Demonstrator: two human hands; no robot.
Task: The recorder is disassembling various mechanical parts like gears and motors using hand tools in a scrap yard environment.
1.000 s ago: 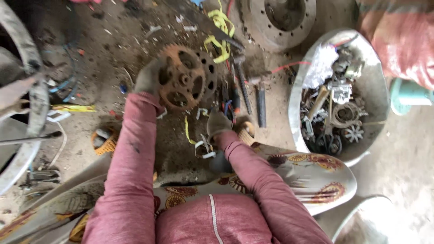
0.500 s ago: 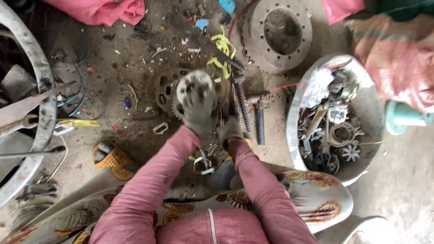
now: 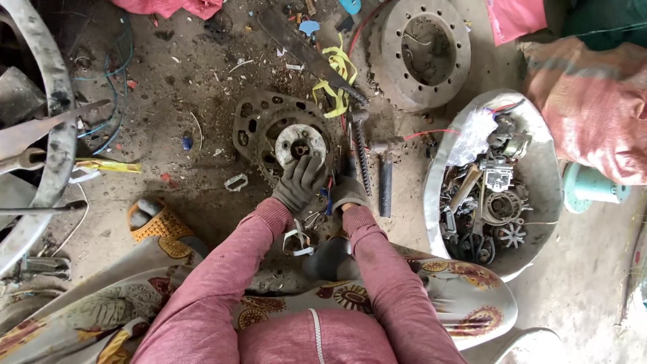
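A rusty toothed sprocket [image 3: 253,128] lies flat on the dirt floor in front of me. A pale round hub [image 3: 296,139] sits in its centre. My gloved left hand [image 3: 300,183] reaches forward, and its fingers curl over the hub's near edge. My gloved right hand [image 3: 347,192] is bunched low on the ground just right of the sprocket, beside a ribbed steel rod [image 3: 362,158]. Whether it holds anything is hidden. Both arms wear pink sleeves.
A hammer [image 3: 385,178] lies right of the rod. A heavy brake drum [image 3: 394,64] sits at the back. A metal basin [image 3: 539,125] holds several small engine parts. A yellow strap [image 3: 337,74], a pink sack [image 3: 593,108], a sandal [image 3: 156,224] and a wheel rim [image 3: 57,135] surround me.
My left hand held the sprocket tilted up a second ago. It now lies flat with the hub on it, and my hand has drawn nearer to me.
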